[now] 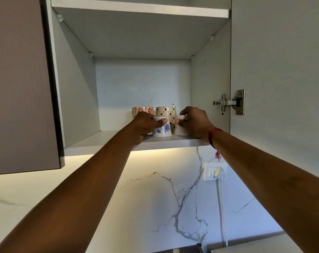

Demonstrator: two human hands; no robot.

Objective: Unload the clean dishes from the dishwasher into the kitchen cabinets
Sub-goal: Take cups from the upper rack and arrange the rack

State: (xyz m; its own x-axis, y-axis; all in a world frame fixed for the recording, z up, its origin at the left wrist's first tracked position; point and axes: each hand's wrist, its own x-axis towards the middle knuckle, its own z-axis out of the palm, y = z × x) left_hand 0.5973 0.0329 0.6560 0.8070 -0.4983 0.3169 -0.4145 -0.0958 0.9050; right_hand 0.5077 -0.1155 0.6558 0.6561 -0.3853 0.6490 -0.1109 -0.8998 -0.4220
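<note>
Head view: left hand [144,125] curled round the blue-flower cup [163,129], which sits on the cabinet shelf [100,141] near its front edge. Right hand [195,121] grips the white cup [179,131] just to its right, also on the shelf. Farther back, side by side: red-flower mug [143,109], brown-patterned mug [166,110].
</note>
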